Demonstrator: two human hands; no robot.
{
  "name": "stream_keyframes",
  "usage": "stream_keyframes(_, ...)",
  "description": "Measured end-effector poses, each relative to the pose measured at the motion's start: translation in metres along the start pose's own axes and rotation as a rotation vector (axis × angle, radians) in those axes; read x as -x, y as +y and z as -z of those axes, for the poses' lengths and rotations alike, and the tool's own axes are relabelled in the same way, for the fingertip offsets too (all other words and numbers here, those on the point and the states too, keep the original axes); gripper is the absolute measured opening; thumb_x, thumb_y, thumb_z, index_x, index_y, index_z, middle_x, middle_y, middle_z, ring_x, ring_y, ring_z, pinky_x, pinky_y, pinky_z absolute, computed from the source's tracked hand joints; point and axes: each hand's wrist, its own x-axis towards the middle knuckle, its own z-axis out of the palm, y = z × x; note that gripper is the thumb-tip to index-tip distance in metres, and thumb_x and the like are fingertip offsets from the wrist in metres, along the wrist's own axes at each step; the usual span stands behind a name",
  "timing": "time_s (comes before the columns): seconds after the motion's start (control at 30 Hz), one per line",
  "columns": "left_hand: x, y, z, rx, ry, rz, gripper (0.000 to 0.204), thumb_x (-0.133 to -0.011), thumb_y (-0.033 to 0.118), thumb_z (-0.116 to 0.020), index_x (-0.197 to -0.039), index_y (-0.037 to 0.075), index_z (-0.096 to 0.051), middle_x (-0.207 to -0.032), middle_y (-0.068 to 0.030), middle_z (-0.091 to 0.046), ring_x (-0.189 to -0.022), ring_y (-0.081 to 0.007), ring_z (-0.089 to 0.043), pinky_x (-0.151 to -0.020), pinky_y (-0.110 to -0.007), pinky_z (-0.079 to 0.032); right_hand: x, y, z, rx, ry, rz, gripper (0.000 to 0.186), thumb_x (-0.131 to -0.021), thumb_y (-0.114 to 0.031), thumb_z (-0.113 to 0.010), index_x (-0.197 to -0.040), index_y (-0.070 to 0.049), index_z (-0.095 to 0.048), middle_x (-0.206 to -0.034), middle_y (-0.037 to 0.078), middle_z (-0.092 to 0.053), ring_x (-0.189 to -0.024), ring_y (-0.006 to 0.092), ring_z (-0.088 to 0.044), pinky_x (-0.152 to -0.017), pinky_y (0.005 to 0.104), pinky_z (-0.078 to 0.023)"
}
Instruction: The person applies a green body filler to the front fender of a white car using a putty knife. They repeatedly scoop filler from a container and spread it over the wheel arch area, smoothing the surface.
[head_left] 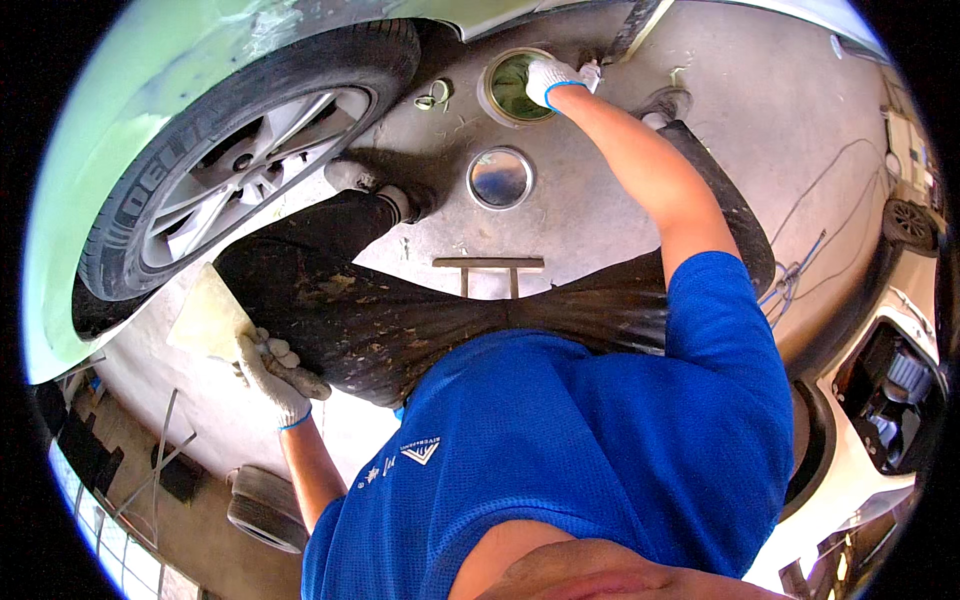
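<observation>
My left hand [272,375], in a soiled white knit glove, grips the lower corner of a flat, pale, translucent board [208,312] beside my left knee. My right arm stretches out over my right thigh. Its gloved right hand [549,79] reaches over the rim and into an open round can [489,98] with greenish contents. The fingers there look curled, and anything they hold is hidden. A shiny round lid [500,178] lies on the floor between my feet. Just past my right wrist is a small whitish object [591,74], its kind unclear.
To the left stands a pale green car body [75,210] with its wheel [245,165] close to my left leg. A green ring-shaped scrap [433,96] lies near the can. A low stool [488,263] shows between my legs. Cables [790,272] and another car [880,400] are at right.
</observation>
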Motion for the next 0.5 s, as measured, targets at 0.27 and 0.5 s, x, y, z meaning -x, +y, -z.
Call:
stream_keyframes(0.27, 0.000, 0.006, -0.006, 0.026, 0.072, 0.069, 0.029, -0.096, 0.036, -0.058, -0.091, 0.007, -0.059, -0.060, -0.0011, -0.054, -0.046, -0.0080, -0.046, -0.039, -0.020, -0.039, -0.051, 0.016, -0.066, -0.334, -0.088, -0.300, 0.044, -0.088, -0.025, -0.054, -0.129, -0.011, -0.060, -0.137, 0.015, -0.056, -0.116, 0.0329, -0.061, -0.089, 0.0428, -0.055)
stream_keyframes(0.5, 0.003, 0.006, -0.010, 0.010, 0.096, 0.075, 0.027, -0.096, 0.035, -0.059, -0.090, 0.009, -0.059, -0.061, -0.0005, -0.054, -0.046, -0.0076, -0.046, -0.039, -0.020, -0.038, -0.008, 0.007, -0.058, -1.562, -0.067, -0.582, 0.033, -0.081, -0.001, -0.066, -0.113, 0.001, -0.058, -0.102, 0.013, -0.065, -0.087, 0.0207, -0.067, -0.064, 0.0309, -0.061)
